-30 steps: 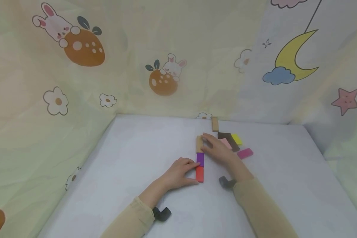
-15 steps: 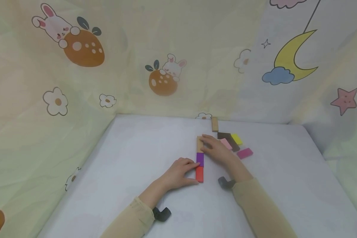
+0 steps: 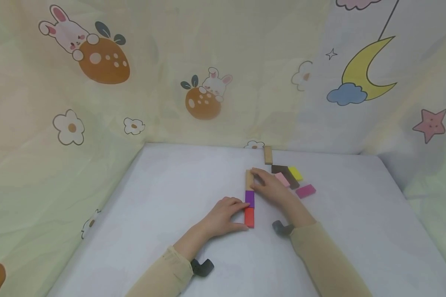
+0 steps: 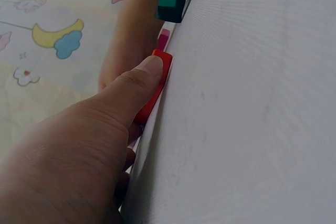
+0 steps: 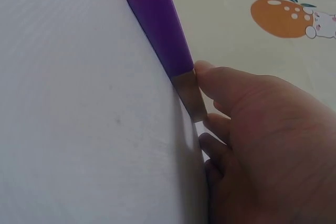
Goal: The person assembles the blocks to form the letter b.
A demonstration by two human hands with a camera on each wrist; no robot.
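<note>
White tabletop (image 3: 163, 194), tan block (image 5: 189, 98) against right fingers (image 5: 228, 86)

A curtained nook — cartoon-printed cloth (image 3: 252, 45) backs and flanks a white tabletop (image 3: 171, 185).

Left sleeve (image 3: 163, 270) and right sleeve (image 3: 328, 260): plain beige fabric, left cuff creased. Left wrist camera (image 3: 202, 267) and right wrist camera (image 3: 282, 228): dark, angular housings; right one bears a green rectangular patch (image 4: 168, 2).

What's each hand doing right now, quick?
Left hand: holding the red block, also touching the purple block.
Right hand: holding the tan block between thumb and finger.
</note>
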